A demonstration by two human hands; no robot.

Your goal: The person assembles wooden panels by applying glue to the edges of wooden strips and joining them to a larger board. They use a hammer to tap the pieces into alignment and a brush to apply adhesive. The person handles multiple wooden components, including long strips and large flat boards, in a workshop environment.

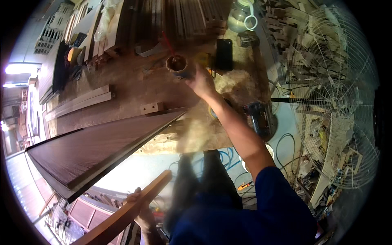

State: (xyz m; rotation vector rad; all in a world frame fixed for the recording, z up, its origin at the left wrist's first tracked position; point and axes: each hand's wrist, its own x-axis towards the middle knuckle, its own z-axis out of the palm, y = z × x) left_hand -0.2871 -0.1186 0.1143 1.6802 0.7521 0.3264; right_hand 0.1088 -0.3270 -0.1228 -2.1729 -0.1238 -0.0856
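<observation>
My right hand reaches far out over the workbench and grips a small brown cup with a red-handled brush standing in it. Low in the view, my left hand is closed around a long reddish-brown wooden strip that slants up to the right. A large dark-brown panel lies on the bench's near edge and sticks out to the left.
A small wooden block, long pale slats, a black box and a clear jug sit on the bench. A power tool rests at its right edge. A big wire-caged fan stands to the right; cables lie on the floor.
</observation>
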